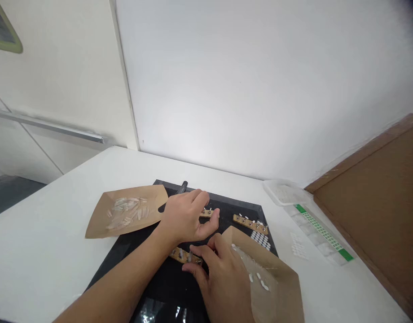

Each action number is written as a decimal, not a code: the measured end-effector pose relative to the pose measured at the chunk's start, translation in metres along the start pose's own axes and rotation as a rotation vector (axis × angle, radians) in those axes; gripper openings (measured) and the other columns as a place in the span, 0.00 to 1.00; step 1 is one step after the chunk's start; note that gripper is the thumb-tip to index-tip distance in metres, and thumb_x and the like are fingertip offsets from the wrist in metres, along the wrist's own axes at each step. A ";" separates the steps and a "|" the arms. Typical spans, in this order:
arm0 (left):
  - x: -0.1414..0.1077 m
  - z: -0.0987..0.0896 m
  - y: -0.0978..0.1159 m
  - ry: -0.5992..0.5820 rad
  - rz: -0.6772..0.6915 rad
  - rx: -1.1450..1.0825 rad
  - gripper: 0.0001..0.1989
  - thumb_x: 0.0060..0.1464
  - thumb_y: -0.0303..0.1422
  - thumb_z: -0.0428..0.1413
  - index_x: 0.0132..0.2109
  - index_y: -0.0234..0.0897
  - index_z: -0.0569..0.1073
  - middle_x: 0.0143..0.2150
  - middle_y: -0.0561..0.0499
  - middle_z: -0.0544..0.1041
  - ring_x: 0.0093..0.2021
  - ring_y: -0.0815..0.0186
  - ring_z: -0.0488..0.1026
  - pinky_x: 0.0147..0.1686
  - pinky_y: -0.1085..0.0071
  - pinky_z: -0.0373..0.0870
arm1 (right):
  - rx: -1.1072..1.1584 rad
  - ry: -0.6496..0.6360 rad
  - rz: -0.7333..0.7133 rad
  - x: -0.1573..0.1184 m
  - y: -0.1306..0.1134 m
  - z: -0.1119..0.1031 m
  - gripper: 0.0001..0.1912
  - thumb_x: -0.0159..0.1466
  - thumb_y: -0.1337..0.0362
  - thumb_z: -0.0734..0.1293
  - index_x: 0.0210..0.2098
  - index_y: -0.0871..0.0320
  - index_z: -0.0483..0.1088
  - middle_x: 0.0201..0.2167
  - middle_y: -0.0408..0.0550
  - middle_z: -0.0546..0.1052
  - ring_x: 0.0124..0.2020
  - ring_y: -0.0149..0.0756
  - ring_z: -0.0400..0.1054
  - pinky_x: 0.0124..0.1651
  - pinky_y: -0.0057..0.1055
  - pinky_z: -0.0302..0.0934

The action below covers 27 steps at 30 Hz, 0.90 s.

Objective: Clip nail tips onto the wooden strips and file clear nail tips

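Right hand: right hand, nearest the camera, pinches a small clear piece onto the near strip, fingers narrow.
Left hand: left hand hovers loosely curled over another strip, apparently empty.
Mat: black mat underlies both.
Trays: paper trays flank it, parts within reach.

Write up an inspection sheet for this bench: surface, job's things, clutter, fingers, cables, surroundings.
Surface: white table with a black mat on it.
Job's things: brown strips with small pegs; one strip under the right hand, another strip lying apart on the mat.
Clutter: left paper tray of clear pieces, right paper tray of white pieces, clear lidded box, green-edged strip.
Fingers: left hand curled over the mat; right fingers pinch at the near strip.
Cables: nothing seen.
Surroundings: white wall, brown board at right.
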State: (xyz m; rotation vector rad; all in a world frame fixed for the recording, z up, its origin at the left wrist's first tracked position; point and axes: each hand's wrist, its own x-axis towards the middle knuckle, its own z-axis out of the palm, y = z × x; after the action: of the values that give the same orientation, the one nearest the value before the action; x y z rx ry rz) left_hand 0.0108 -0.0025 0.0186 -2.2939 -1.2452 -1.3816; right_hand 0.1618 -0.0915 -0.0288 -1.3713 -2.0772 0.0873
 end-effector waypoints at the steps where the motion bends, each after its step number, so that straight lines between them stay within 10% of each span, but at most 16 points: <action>1: 0.000 0.001 0.000 0.003 0.009 0.000 0.09 0.60 0.36 0.55 0.32 0.39 0.68 0.23 0.56 0.69 0.21 0.68 0.63 0.21 0.70 0.55 | -0.005 -0.010 0.011 0.000 0.000 0.000 0.14 0.59 0.57 0.83 0.43 0.46 0.81 0.35 0.44 0.76 0.32 0.41 0.73 0.31 0.34 0.60; 27: -0.002 0.005 0.002 0.054 0.076 0.026 0.10 0.60 0.36 0.55 0.30 0.40 0.67 0.22 0.56 0.68 0.21 0.67 0.61 0.23 0.68 0.57 | -0.133 0.036 -0.087 0.000 -0.011 -0.007 0.34 0.45 0.61 0.88 0.50 0.47 0.78 0.42 0.48 0.79 0.36 0.49 0.75 0.35 0.42 0.68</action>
State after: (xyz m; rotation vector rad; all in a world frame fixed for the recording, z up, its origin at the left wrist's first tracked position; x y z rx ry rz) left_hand 0.0152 -0.0026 0.0145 -2.2468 -1.1415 -1.3833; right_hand 0.1568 -0.0988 -0.0192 -1.3473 -2.1416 -0.1135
